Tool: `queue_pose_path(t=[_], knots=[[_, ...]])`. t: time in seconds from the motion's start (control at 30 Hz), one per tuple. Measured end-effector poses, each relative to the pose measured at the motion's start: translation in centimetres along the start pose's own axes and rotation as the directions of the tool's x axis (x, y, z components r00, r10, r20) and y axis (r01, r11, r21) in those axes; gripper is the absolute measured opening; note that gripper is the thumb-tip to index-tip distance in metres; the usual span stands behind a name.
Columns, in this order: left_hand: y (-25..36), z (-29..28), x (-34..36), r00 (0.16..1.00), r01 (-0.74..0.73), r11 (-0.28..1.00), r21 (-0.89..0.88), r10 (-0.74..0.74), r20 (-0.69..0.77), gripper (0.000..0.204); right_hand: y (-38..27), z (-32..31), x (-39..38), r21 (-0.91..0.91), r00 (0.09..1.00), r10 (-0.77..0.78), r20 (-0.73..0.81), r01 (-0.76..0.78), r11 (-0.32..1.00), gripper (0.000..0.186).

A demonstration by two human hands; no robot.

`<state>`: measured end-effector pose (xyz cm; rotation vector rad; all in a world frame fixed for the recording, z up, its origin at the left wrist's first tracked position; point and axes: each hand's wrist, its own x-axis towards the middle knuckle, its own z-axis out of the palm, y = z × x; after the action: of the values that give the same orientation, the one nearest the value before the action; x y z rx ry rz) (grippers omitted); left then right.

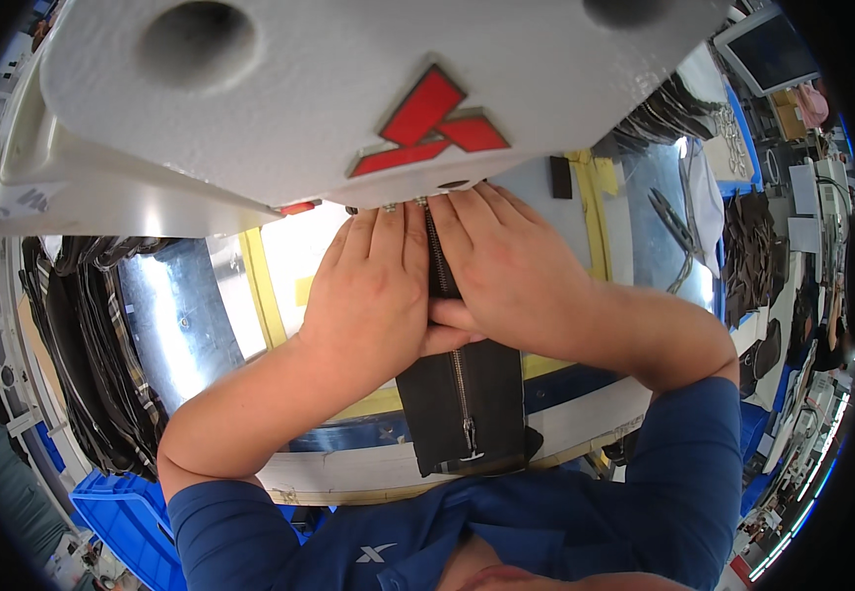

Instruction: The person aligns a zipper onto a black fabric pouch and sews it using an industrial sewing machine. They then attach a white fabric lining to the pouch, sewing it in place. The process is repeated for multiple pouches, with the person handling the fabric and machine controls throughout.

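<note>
Head view: not much headroom past the fingertips — the pale machine housing (250,148) looms right over them, and its lower edge blocks whatever lies beyond. Sideways is roomier. Left of the left hand (373,286) there's a strip of yellow tape (263,281), then a bare shiny metal panel (176,320), then a stack of dark fabric pieces (102,364) closing off that side. Right of the right hand (516,271), open surface runs out to a scissors-like metal tool (678,222), with a small dark block (560,177) nearer, just ahead and to the right. Toward the body, the worktable (348,468) ends in a curved-looking front edge, well short of roomy.

As for the black zippered fabric piece (496,404), it's lying right under and between the hands. Both are palm-down with fingers stretched out flat, side by side, thumbs meeting across the zipper (458,379) — pressing, not pinching. Its near end sticks out behind the wrists toward the body, with the zipper slider (469,431) down there.
</note>
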<state>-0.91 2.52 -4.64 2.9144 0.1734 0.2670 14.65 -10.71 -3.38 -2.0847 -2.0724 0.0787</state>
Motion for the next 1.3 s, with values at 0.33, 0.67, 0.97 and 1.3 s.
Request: queue_pose_path(t=[0.33, 0.67, 0.97, 1.3], knots=[[0.0, 0.2, 0.0, 0.999, -0.018, 1.000, 0.014, 0.019, -0.029, 0.115, 0.0, 0.5, -0.1, -0.049, 1.000, 0.003, -0.013, -0.004, 0.999, 0.093], [-0.2, -0.9, -1.0, 0.999, 0.055, 0.998, 0.015, -0.055, -0.001, 0.123, -0.4, -0.1, 0.1, 0.017, 0.994, 0.096, 0.050, -0.096, 0.995, 0.103], [-9.7, -14.0, -6.9, 0.748, 0.542, 0.819, 0.187, -0.369, -0.552, 0.019, -0.8, -0.2, 0.4, -0.055, 0.998, 0.050, 0.039, -0.048, 0.997, 0.101], [-16.9, -14.3, -10.7, 0.538, 0.632, 0.741, 0.230, -0.206, -0.817, 0.011, -0.4, 0.5, -0.1, -0.083, 0.997, -0.002, -0.077, -0.005, 0.997, 0.097]])
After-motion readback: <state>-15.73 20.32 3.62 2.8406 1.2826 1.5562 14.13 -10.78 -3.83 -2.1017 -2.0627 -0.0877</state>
